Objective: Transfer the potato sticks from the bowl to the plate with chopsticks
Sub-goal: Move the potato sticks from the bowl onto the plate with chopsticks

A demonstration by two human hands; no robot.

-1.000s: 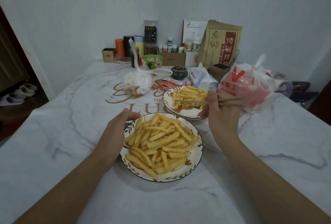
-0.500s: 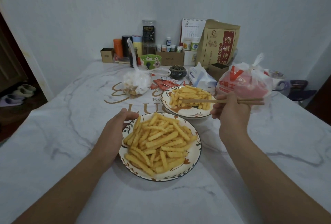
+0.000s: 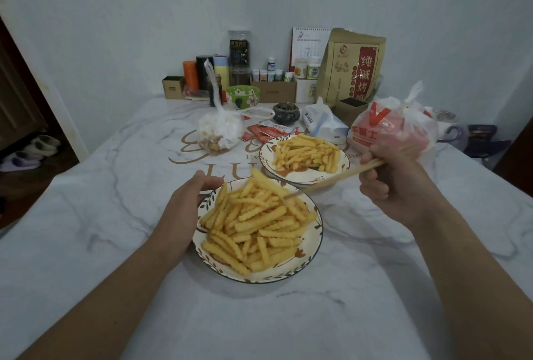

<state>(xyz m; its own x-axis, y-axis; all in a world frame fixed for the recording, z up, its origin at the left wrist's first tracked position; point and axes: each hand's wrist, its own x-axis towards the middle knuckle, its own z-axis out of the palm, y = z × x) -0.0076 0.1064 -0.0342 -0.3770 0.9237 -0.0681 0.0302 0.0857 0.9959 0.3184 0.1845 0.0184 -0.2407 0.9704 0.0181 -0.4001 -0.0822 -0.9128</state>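
Note:
A near dish (image 3: 305, 266) with a leaf-patterned rim is heaped with crinkle-cut potato sticks (image 3: 256, 224). Behind it to the right a second patterned dish (image 3: 300, 176) holds a smaller pile of sticks (image 3: 305, 152). My left hand (image 3: 187, 209) holds the near dish by its left rim, thumb curled over the edge. My right hand (image 3: 395, 184) grips wooden chopsticks (image 3: 331, 179). They slant down to the left, and their tips reach the sticks at the back of the near dish.
A tied clear bag of snacks (image 3: 220, 132), red sauce packets (image 3: 265, 133), a tissue pack (image 3: 323, 123) and a red-printed plastic bag (image 3: 392, 129) lie behind the dishes. Jars, bottles, a green bowl (image 3: 242, 95), boxes and a brown paper bag (image 3: 354, 65) line the wall.
My right hand has swung the chopsticks from above the far dish down to the near dish, tips now at its back edge. My left hand has stayed on the rim.

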